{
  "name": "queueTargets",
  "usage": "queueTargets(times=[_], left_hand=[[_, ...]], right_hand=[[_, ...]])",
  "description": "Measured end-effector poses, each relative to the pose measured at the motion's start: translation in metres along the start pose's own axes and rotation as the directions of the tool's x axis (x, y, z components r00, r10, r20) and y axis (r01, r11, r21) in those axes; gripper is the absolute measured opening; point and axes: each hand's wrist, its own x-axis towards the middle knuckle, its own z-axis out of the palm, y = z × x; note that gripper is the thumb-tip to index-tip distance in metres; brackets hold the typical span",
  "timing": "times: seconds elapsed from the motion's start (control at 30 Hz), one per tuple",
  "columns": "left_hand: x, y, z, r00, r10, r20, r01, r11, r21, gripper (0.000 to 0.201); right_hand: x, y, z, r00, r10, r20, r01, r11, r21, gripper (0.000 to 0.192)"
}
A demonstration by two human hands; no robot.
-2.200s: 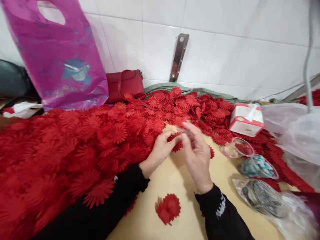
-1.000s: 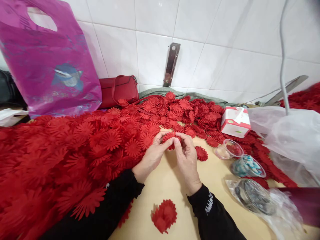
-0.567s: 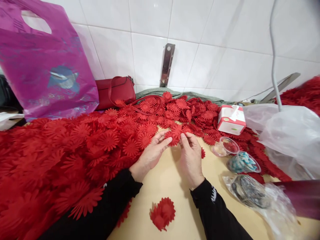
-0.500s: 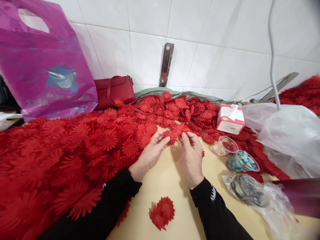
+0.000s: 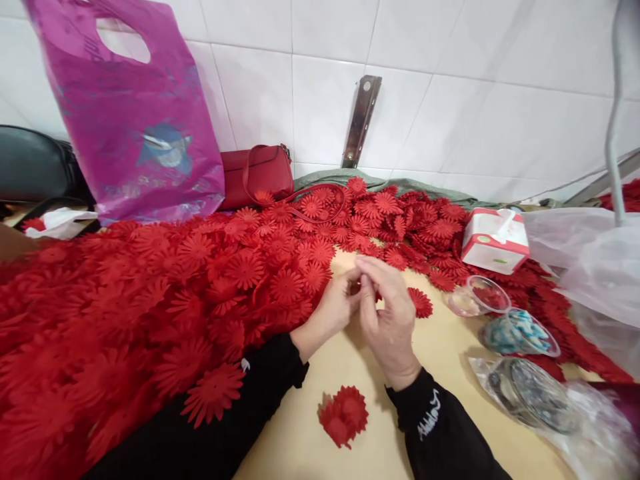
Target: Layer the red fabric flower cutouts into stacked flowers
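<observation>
My left hand [image 5: 336, 300] and my right hand [image 5: 387, 303] meet above the table, fingertips pinched together. Between them a sliver of a red flower [image 5: 355, 288] shows; the fingers cover nearly all of it. Just right of my right hand lies a flat red petal piece [image 5: 420, 303]. Nearer to me, below both hands, sits a pair of cupped red flowers [image 5: 344, 417]. A large heap of red flower pieces [image 5: 200, 280] spreads along my left forearm, and one piece [image 5: 214, 395] rests against the black sleeve.
Behind the heap stand a purple plastic bag [image 5: 135, 127] and a red handbag [image 5: 257, 177]. On the right are a tissue box [image 5: 495, 247], a clear cup [image 5: 487, 293], a cup with blue-and-white contents [image 5: 519, 332] and a plastic-wrapped round container [image 5: 535, 393]. A tiled wall [image 5: 320, 100] closes the back.
My hands have come together, and the red flowers that showed plainly between them are now mostly covered by fingers. The view has turned left, so things appear shifted right.
</observation>
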Motion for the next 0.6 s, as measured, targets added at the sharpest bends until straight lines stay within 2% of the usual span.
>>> queueTargets(times=[0.07,0.1,0.27,0.43,0.6], left_hand=[[0.007,0.007,-0.002,0.997,-0.01,0.079,0.013,0.999,-0.03,0.05],[0.01,0.009,-0.004,0.997,-0.012,0.079,0.017,0.998,-0.063,0.049],[0.014,0.009,-0.011,1.0,0.026,0.014,-0.024,0.996,-0.092,0.034],[0.011,0.01,-0.009,0.999,0.02,0.027,-0.017,0.994,-0.11,0.031],[0.011,0.011,-0.008,0.992,-0.059,0.112,0.069,0.993,-0.095,0.036]], right_hand=[[0.002,0.008,-0.003,0.995,0.055,-0.089,-0.061,0.996,-0.063,0.031],[0.003,0.011,-0.004,0.99,0.095,-0.105,-0.103,0.992,-0.07,0.029],[0.0,0.015,0.003,0.963,0.264,-0.05,-0.26,0.963,0.07,0.022],[-0.001,0.018,0.006,0.875,0.482,0.046,-0.47,0.822,0.323,0.025],[0.003,0.03,0.002,0.789,0.614,-0.016,-0.551,0.719,0.424,0.028]])
